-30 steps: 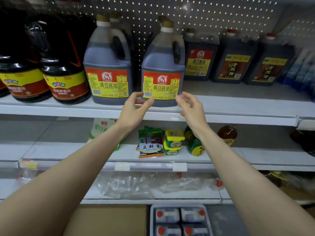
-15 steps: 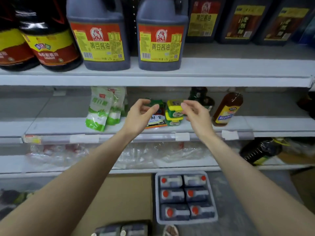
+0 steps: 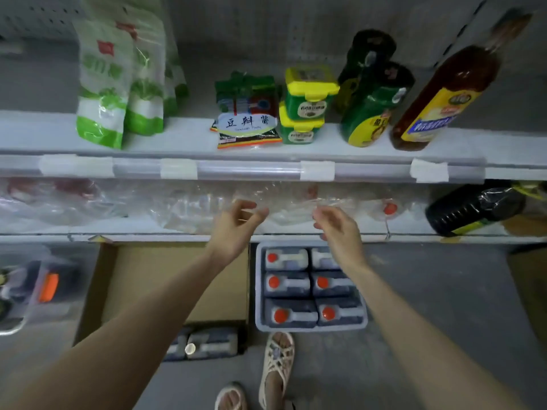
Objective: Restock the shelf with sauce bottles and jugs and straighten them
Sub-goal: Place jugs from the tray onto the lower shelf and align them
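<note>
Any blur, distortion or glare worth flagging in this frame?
Head view: wide-angle distortion bows the shelf rail; left hand and right hand are slightly motion-blurred; the left-edge bin is smeared; light is dim and flat, with sheen on the clear plastic wrap.

glossy plastic pouches [image 3: 102, 84], matt white metal shelf [image 3: 183, 137], crinkly clear film [image 3: 189, 208], plain brown cardboard box [image 3: 165, 279]

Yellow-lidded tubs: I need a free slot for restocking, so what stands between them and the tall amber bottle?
In the head view, two dark green-wrapped bottles stand between the stacked yellow-lidded tubs and the tall amber bottle, one behind the other.
</note>
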The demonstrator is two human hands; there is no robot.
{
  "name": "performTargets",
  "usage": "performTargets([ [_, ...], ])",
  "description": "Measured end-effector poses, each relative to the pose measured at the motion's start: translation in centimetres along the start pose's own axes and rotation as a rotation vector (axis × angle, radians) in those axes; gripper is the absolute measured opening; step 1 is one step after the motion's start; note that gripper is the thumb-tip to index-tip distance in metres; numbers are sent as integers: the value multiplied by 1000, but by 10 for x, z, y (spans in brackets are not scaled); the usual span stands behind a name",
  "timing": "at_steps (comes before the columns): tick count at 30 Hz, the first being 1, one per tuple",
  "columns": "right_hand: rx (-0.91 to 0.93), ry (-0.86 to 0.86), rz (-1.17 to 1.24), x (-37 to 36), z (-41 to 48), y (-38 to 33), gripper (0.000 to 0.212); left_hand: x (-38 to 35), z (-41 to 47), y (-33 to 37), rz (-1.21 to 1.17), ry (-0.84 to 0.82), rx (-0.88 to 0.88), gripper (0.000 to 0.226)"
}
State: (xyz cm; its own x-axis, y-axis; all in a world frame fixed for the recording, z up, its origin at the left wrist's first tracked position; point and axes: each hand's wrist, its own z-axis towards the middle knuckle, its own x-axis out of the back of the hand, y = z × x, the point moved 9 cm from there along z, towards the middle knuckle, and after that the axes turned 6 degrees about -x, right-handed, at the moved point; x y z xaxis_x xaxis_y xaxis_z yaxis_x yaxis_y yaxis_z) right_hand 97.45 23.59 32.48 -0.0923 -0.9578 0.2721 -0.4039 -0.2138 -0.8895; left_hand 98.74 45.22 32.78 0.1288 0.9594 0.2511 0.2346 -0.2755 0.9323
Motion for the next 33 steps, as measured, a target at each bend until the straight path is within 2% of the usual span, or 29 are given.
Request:
performTargets([
  [5,-99,-9,0,-10,40,94,9,-37,22,-101,-6,4,185,39],
  [10,-186,-49,-19,-29,90,195,11,-77,55,-195,-7,-5,289,15],
  [12,-222,-75,-55,-39,109,235,18,-93,64,-233,-10,-6,326,12],
  [17,-275,-104,-128,-58,149,316,30,-124,81,-320,12,-34,416,39],
  [23,-226,-153,-269,-76,180,369,37,-157,97,-383,-6,-83,459,46],
  [29,-116,-226,-491,-103,205,393,26,-170,109,-423,-59,-90,468,47],
  [33,-165,-275,-495,-109,211,400,20,-172,108,-440,-66,-77,487,47],
])
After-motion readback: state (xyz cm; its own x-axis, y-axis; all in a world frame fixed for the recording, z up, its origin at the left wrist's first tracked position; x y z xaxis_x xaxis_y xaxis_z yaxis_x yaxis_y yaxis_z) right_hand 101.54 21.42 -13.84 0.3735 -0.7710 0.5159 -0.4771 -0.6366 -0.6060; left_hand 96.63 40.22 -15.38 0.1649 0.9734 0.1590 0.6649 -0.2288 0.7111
